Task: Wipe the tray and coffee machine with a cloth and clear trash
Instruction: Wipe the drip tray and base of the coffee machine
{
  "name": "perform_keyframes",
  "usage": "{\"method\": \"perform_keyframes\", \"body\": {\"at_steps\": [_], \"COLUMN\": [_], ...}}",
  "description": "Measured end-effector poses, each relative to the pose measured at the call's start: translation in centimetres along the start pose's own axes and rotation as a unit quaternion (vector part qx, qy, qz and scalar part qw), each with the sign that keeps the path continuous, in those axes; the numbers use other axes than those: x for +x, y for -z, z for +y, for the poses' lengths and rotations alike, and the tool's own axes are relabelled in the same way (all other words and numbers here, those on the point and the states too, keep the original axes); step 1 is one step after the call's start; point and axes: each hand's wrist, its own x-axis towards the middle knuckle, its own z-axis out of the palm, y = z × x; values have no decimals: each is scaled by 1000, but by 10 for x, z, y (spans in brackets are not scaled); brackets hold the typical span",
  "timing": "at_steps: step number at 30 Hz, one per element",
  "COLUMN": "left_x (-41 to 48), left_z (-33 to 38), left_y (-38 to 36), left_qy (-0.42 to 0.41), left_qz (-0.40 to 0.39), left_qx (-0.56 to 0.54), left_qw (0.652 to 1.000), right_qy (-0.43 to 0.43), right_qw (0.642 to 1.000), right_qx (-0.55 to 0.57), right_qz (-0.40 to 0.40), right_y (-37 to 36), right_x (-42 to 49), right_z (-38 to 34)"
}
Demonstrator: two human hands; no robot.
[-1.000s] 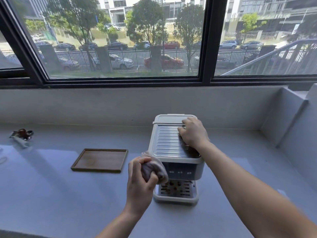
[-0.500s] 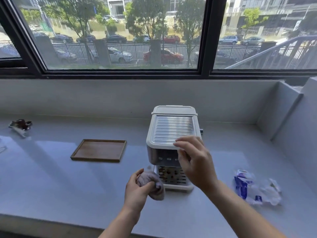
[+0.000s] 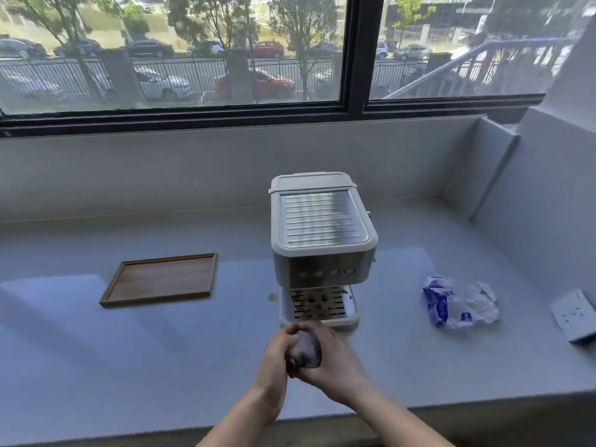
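Pale counter [image 3: 129, 366] under a wide window [image 3: 193, 59], street and parked cars beyond. At 6 o'clock of the view, both hands meeting around a balled grey cloth [image 3: 305, 350]: left hand [image 3: 275, 359] cupped on its left side, right hand [image 3: 335, 366] under and around it from the right, fingers [image 3: 314, 329] of both curled closed onto the wad. Probably held so to bunch or refold it, or to pass it across for a fresh wiping face; which hand bears it, hard to tell. Hovering just in front of the machine [image 3: 322, 237], not touching it.

Outward from there: at 12 o'clock of the hands, just beyond, the machine's drip grid [image 3: 319, 306], dark spots on it, likely still to be wiped. Above that, a row of round buttons [image 3: 325, 272] and a ribbed metal top [image 3: 321, 221], front turned toward the wearer, handy for reaching every face. At 10 o'clock, well apart, a shallow wooden tray [image 3: 161, 280] lying flat and bare, near enough for a sweep of the cloth. At 2 o'clock, crumpled blue-and-white wrapper [image 3: 458, 304] loose on the counter, seemingly the trash yet to be cleared. Farther at 3 o'clock, by the frame edge, a white socket plate [image 3: 577, 317] lying flat. Small pale disc [image 3: 273, 297] beside the grid's left corner, too small to identify.
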Motion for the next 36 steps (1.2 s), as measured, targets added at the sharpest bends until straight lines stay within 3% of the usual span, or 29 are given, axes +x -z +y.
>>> {"method": "perform_keyframes", "body": {"at_steps": [2,4,5,7,9,12,14,17,21,26,30,32,36], "left_x": [1,8,14,28,40,56,65,70,73,79,80,79,80], "left_z": [-4,-10,-15,-28,-41,-56,-67,-85,-106,-112,-113,-113,-113], "left_y": [9,23,32,53,68,74,68,60,63,65,64,64,64], "left_qy": [-10,-57,-101,-183,-197,-181,-186,-205,-244,-267,-284,-289,-299], "left_qz": [-18,-16,-9,18,42,58,70,88,106,104,104,103,111], "left_qx": [55,180,279,467,568,634,656,658,641,658,660,660,655], "left_qw": [998,982,955,865,798,750,728,719,720,696,688,685,685], "right_qy": [-47,-86,-99,-108,-96,-40,31,130,214,145,132,138,94], "right_qw": [998,993,990,984,976,964,962,943,942,964,938,944,980], "right_qx": [-30,-40,-42,-67,-134,-230,-262,-305,-246,-72,42,20,-78], "right_qz": [41,76,94,123,140,125,66,24,82,211,317,299,156], "right_y": [-2,-2,-2,0,4,7,6,5,7,16,38,39,31], "right_x": [-2,-6,-10,-20,-29,-34,-33,-29,-23,0,49,79,104], "right_z": [5,17,25,45,63,85,95,109,130,138,126,118,126]}}
